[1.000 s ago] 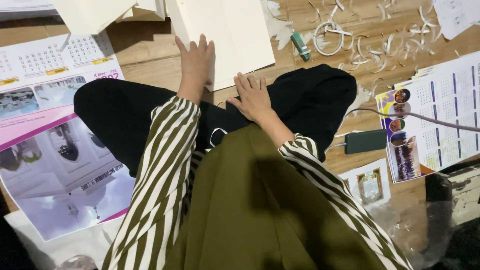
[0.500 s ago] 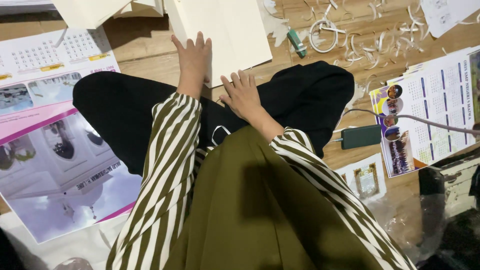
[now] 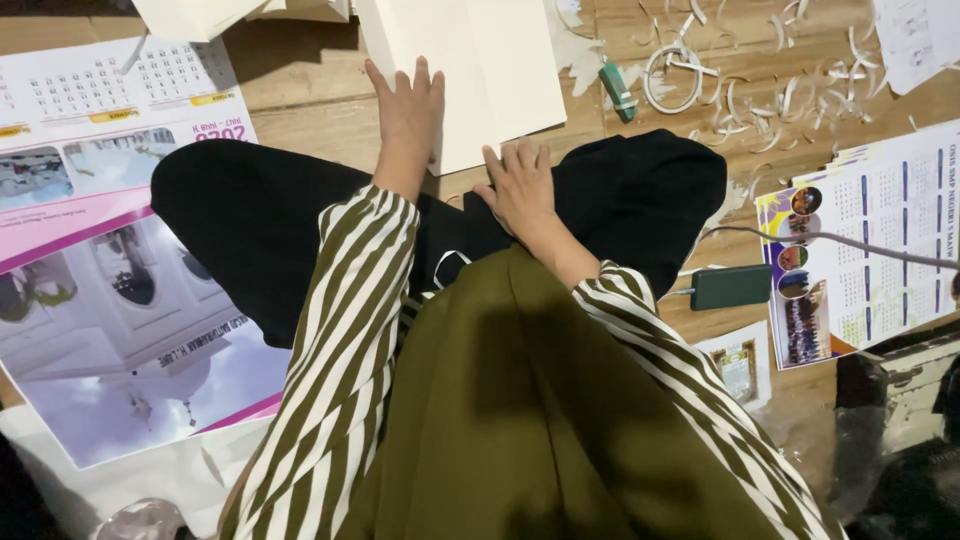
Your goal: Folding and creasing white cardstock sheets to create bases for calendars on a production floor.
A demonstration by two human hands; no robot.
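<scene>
Cream card sheet [image 3: 470, 70] lies flat on wooden floor [image 3: 300, 100], upper centre, just ahead of the person's crossed legs in black trousers [image 3: 250, 220]. Left hand [image 3: 408, 105] rests at sheet's left edge, palm down, fingers spread, grasping nothing. Right hand [image 3: 520, 185] sits at sheet's near corner, partly over the knee, fingers loosely extended, also released, nothing held.

Judgement: sheet is being steadied/flattened; goes best w/ both palms flat, even pressure, fingers kept clear of any cut edge, sheet square to the body.

Around: green cutter-like tool [image 3: 617, 90] just right of sheet; ring of tape [image 3: 672, 78] beside it; curled paper shavings [image 3: 790, 95] scattered further right. Dark green power bank [image 3: 730, 287] w/ cable near right knee. Calendar poster [image 3: 110, 250] at left, another calendar sheet [image 3: 880, 240] at right. Small framed picture [image 3: 738, 368] lower right. Striped sleeves, olive garment fill foreground.
</scene>
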